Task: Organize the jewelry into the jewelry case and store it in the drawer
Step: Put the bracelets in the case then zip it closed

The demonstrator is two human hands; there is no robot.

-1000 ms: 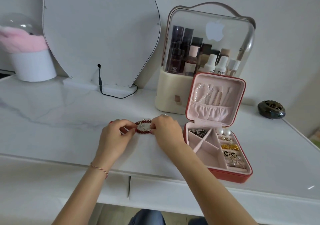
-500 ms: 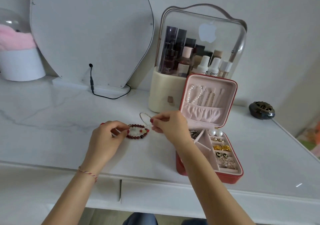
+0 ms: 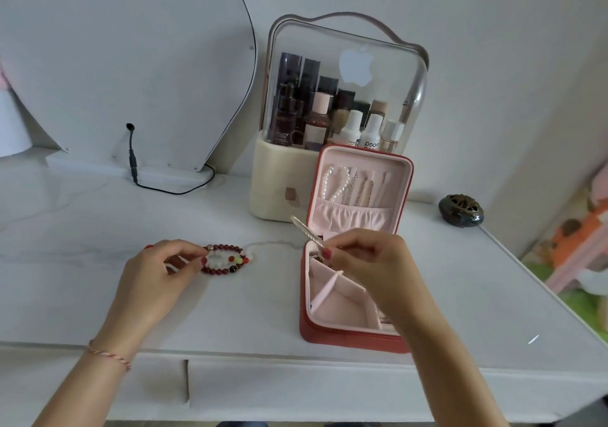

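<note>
- My right hand [image 3: 365, 255] is pinching a thin silver bangle [image 3: 307, 231] between thumb and forefinger, holding it over the back left corner of the open jewelry case [image 3: 348, 336].
- The bangle is showing edge-on, so its visible long axis is running from the fingertips up and away to the left; most of it is projecting beyond the case's left wall.
- The open compartments [image 3: 332, 298] are lying directly below and slightly toward me from the bangle. I am judging that the coming move is a short lowering, with the ring tipped flatter to fit between the dividers.
- My right wrist is arching over the tray from the right, with the forearm crossing and hiding the compartments on that side.
- My left hand [image 3: 158, 273] is resting on the table [image 3: 98, 295] well to the left of the case, its fingertips pinching the near edge of a dark red beaded bracelet [image 3: 217, 270].
- A white beaded bracelet [image 3: 230, 260] is lying within and against the red one, both flat on the table.
- The right hand is the nearer to the case; the left is the nearer to the beads.
- The lid is standing upright, with a pearl strand [image 3: 335, 185] hanging inside it.
- The drawer front [image 3: 296, 390] below the table edge is showing closed.
</note>
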